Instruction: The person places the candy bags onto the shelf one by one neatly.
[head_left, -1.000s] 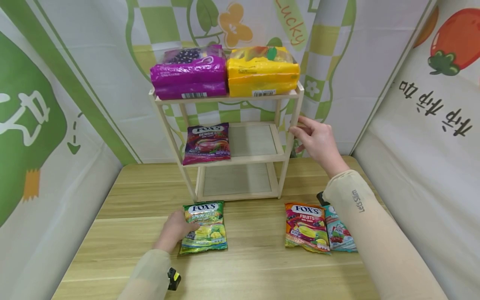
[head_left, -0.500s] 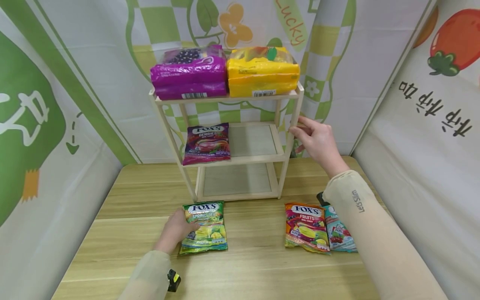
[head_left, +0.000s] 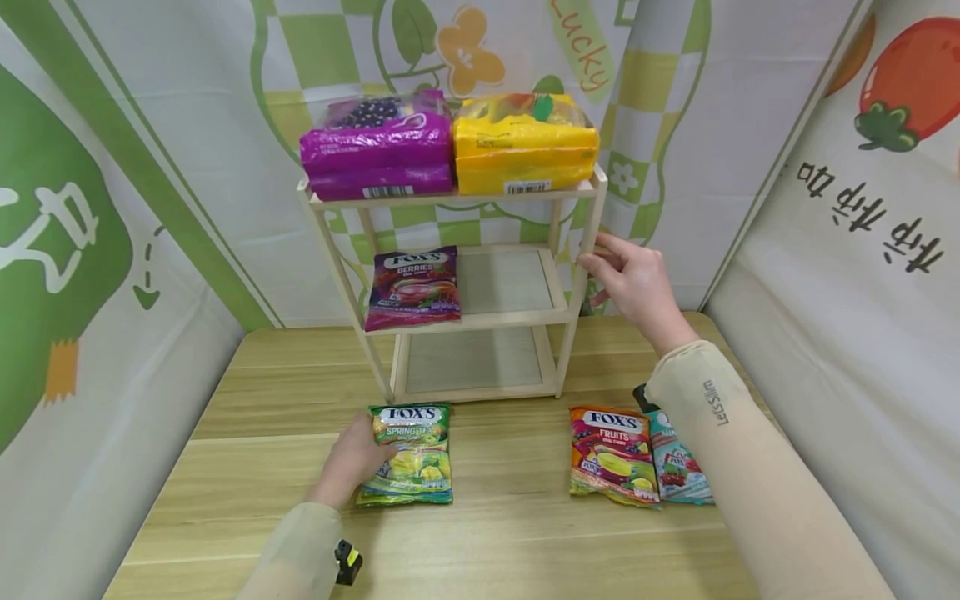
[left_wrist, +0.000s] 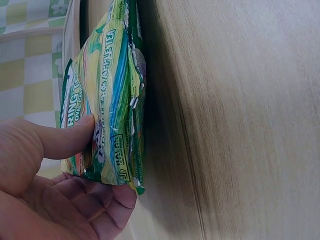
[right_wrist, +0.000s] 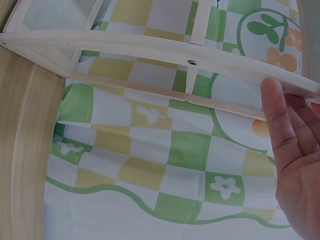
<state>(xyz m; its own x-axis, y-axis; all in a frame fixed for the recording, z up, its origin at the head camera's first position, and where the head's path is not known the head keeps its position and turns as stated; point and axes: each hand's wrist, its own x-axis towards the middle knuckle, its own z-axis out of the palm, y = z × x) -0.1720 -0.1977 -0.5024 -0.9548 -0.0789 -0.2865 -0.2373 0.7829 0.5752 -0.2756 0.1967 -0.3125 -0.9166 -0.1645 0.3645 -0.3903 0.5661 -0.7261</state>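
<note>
My left hand point(head_left: 354, 461) grips the left side of a green Fox's Spring Tea candy bag point(head_left: 416, 450) in front of the rack. In the left wrist view, the thumb point(left_wrist: 75, 136) lies on the bag's face and the fingers curl beneath its edge. My right hand point(head_left: 636, 279) holds the right front post of a pale wooden three-tier rack point(head_left: 561, 358). The right wrist view has the thumb point(right_wrist: 276, 107) against that post point(right_wrist: 225, 65), with the other fingers partly hidden behind it. A purple Fox's Berries bag point(head_left: 415, 287) leans on the middle shelf's left side.
A purple pack point(head_left: 378, 154) and a yellow pack point(head_left: 525, 150) sit side by side on the top shelf. An orange-red Fox's Fruits bag point(head_left: 613, 454) lies on the table point(head_left: 510, 533) at right. Beside it, a teal bag point(head_left: 681, 467) is partly covered by my right sleeve.
The green candy bag has shifted very slightly to the right and its tilt has changed a little in my left hand. My right hand stays on the rack post.
</note>
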